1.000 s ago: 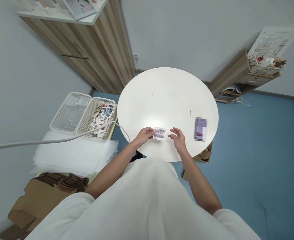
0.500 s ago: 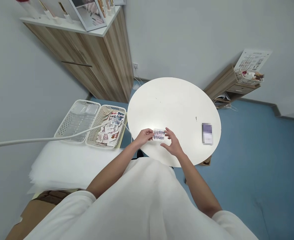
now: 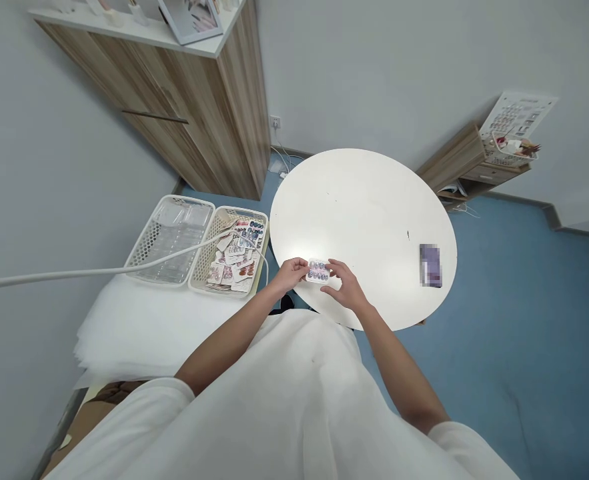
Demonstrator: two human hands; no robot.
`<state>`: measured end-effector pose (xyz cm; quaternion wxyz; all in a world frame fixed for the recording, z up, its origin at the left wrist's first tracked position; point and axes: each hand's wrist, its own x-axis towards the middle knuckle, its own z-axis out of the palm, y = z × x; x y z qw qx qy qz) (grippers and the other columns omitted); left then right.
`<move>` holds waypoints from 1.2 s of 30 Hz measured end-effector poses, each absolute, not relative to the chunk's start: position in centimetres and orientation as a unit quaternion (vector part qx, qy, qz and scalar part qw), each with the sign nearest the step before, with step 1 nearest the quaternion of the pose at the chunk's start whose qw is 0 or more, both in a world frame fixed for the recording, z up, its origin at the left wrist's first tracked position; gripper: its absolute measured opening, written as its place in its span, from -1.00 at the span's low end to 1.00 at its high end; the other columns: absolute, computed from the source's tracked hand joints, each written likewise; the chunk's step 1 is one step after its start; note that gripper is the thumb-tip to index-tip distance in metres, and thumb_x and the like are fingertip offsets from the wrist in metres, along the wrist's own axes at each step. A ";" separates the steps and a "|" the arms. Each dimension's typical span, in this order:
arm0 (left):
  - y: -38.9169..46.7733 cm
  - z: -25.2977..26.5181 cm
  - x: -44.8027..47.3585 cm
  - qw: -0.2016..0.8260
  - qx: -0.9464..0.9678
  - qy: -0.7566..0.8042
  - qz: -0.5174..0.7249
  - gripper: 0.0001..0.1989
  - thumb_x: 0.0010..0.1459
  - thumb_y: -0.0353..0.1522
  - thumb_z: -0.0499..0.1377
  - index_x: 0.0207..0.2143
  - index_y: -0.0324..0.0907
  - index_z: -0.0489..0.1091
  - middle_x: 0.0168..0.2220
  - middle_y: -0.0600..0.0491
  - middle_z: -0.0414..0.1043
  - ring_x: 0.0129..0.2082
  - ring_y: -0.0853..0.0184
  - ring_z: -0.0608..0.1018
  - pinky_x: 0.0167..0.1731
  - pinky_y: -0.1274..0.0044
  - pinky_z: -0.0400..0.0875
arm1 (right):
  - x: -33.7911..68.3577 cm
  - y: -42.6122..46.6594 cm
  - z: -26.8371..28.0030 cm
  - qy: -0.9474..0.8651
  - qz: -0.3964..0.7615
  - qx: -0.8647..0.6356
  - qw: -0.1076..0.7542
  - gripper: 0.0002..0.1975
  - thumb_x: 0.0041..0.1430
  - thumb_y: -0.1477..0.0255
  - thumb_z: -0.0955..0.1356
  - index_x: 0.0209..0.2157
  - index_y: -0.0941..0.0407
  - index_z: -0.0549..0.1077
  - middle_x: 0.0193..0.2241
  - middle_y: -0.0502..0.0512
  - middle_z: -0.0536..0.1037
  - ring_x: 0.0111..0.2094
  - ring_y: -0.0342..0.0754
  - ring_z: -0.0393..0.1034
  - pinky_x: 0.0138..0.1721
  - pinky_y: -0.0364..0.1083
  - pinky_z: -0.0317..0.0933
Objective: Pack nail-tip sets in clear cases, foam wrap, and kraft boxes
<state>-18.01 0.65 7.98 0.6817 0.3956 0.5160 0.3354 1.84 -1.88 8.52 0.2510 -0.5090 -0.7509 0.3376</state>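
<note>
My left hand [image 3: 291,273] pinches the left edge of a small card of press-on nails [image 3: 317,271] between thumb and fingers. Rows of patterned, bluish and pinkish nails cover the card, which is held above the near part of the round white table [image 3: 359,207]. At the card's right edge is my right hand [image 3: 345,285], its fingers curved and its thumb spread apart below. Its fingertips reach the card's edge; I cannot tell whether they press on it. The thumb tip sits just under the lower right corner.
Left of the table, a white basket [image 3: 197,280] holds many nail cards, beside another basket [image 3: 133,257] of clear plastic cases. A white cable [image 3: 99,272] crosses over them. White sheets [image 3: 139,327] lie nearer me. A purple pixelated item [image 3: 430,265] rests on the table's right side.
The view has shifted, so the table and baskets appear farther right. My right fingers have closed in slightly on the card's right edge. My left hand keeps its hold.
</note>
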 end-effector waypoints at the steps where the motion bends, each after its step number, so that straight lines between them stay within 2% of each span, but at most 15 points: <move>1: 0.6 7.8 -18.1 0.681 0.392 0.521 0.334 -0.84 -0.06 -0.30 0.18 -0.47 -0.21 0.31 -0.60 0.17 0.26 -0.62 0.52 0.30 -0.55 0.61 0.17 | 1.6 -1.7 8.3 -0.753 0.333 -0.512 0.244 -0.49 -0.01 0.26 0.37 0.01 0.00 0.24 0.07 0.17 0.24 -0.28 -0.06 0.39 -0.21 0.03 0.33; 4: 0.4 7.0 -18.5 0.661 0.371 0.552 0.348 -0.83 -0.02 -0.30 0.15 -0.37 -0.22 0.35 -0.55 0.12 0.32 -0.57 0.49 0.37 -0.49 0.59 0.24 | 0.9 -1.0 7.4 -0.757 0.313 -0.529 0.221 -0.51 0.01 0.27 0.35 0.01 0.00 0.24 0.06 0.15 0.27 -0.34 -0.08 0.39 -0.28 0.02 0.34; 7: -0.2 6.1 -18.8 0.621 0.365 0.587 0.370 -0.73 0.00 -0.33 0.13 -0.21 -0.24 0.36 -0.39 0.02 0.41 -0.44 0.42 0.45 -0.37 0.54 0.31 | 0.2 0.0 6.3 -0.755 0.310 -0.539 0.208 -0.48 0.00 0.28 0.35 0.03 0.00 0.21 0.06 0.15 0.28 -0.36 -0.07 0.39 -0.29 0.02 0.34; 12: -0.8 4.6 -19.4 0.567 0.423 0.611 0.356 -0.56 -0.06 -0.44 0.14 -0.05 -0.20 0.32 -0.13 -0.05 0.39 -0.24 0.33 0.44 -0.28 0.53 0.33 | -1.4 1.8 4.1 -0.757 0.329 -0.532 0.187 -0.47 0.01 0.33 0.34 0.05 0.00 0.18 0.09 0.13 0.25 -0.27 -0.04 0.40 -0.22 0.02 0.32; 15: -0.6 3.4 -19.6 0.518 0.451 0.643 0.339 -0.55 -0.06 -0.45 0.12 -0.03 -0.15 0.33 -0.13 -0.02 0.36 -0.22 0.33 0.41 -0.27 0.53 0.32 | -2.6 2.7 2.4 -0.764 0.330 -0.529 0.166 -0.47 0.02 0.35 0.32 0.06 0.04 0.17 0.09 0.15 0.26 -0.14 0.01 0.36 -0.13 0.04 0.27; 19: -0.2 1.8 -19.7 0.461 0.480 0.691 0.282 -0.56 -0.08 -0.41 0.15 -0.06 -0.17 0.35 -0.24 -0.01 0.29 -0.29 0.34 0.38 -0.26 0.52 0.30 | -3.8 3.3 0.5 -0.784 0.294 -0.534 0.116 -0.47 0.02 0.38 0.31 0.06 0.11 0.16 0.08 0.20 0.29 0.01 0.09 0.23 -0.04 0.08 0.16; 23: -0.1 0.7 -19.6 0.444 0.500 0.704 0.238 -0.54 -0.05 -0.41 0.12 -0.01 -0.19 0.30 -0.25 -0.01 0.24 -0.28 0.33 0.38 -0.22 0.49 0.30 | -4.4 3.3 -0.2 -0.789 0.267 -0.547 0.082 -0.48 0.02 0.40 0.30 0.05 0.12 0.17 0.09 0.18 0.27 -0.01 0.12 0.22 -0.08 0.06 0.15; 29: -0.2 0.0 -19.5 0.426 0.519 0.712 0.204 -0.43 0.00 -0.40 0.09 0.11 -0.24 0.14 -0.11 -0.09 0.19 -0.13 0.25 0.36 -0.09 0.44 0.25 | -4.9 3.1 -0.4 -0.789 0.249 -0.557 0.071 -0.49 0.05 0.41 0.29 0.06 0.13 0.16 0.12 0.18 0.24 -0.01 0.15 0.15 -0.08 0.07 0.09; 36: -0.3 0.2 -19.3 0.384 0.561 0.715 0.163 -0.38 0.02 -0.36 0.06 0.16 -0.31 0.04 -0.04 -0.16 0.16 0.04 0.12 0.23 0.04 0.34 0.13 | -5.4 2.4 -0.6 -0.780 0.240 -0.574 0.062 -0.40 0.09 0.37 0.24 0.16 0.15 0.02 0.18 0.18 0.13 0.04 0.16 0.06 0.00 0.11 -0.01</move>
